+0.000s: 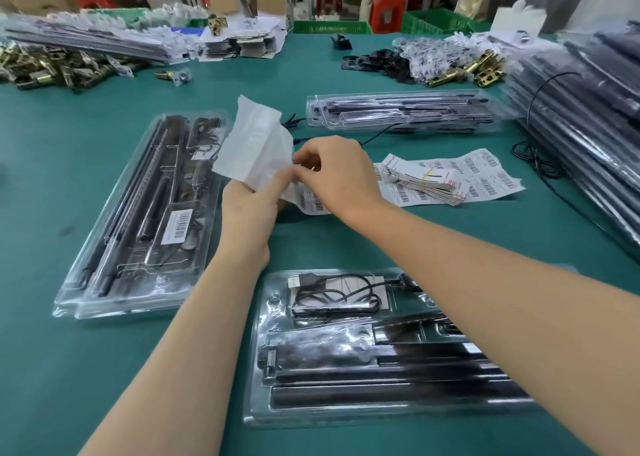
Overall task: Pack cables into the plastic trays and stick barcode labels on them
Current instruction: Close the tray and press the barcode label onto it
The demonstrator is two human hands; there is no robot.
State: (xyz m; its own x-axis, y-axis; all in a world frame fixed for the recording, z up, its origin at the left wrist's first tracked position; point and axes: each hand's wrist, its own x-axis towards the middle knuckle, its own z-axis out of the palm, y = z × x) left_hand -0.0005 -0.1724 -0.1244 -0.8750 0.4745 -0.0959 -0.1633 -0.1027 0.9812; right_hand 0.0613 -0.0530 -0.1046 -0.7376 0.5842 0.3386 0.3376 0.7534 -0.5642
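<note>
Both hands are up over the middle of the counter [52, 369], working on a label sheet [258, 144]. The left hand [247, 209] grips the sheet from below with curled fingers. The right hand [341, 175] pinches it at the near edge with thumb and forefinger, where printed barcodes show just under the wrist. Whether that pinch has a single label's corner or the whole sheet is too small to tell. The sheet is thin, limp and very light: its upper part curls and flops over, so it likely needs 1 hand as an anchor while the other lifts a label by a corner. A peeled label will be sticky on the back and apt to fold onto itself, so it is best held by the very edge and laid down from 1 end. The near tray [263, 396] lies directly below the forearms, with a black cable [332, 298] coiled in its top compartment. It is clear, thin-walled plastic, probably springy and slick, so pressing on a flat, supported patch seems safer. The left tray [90, 282] already carries a barcode label [178, 225] on its lid. More label sheets [485, 175] lie on the counter to the right.
</note>
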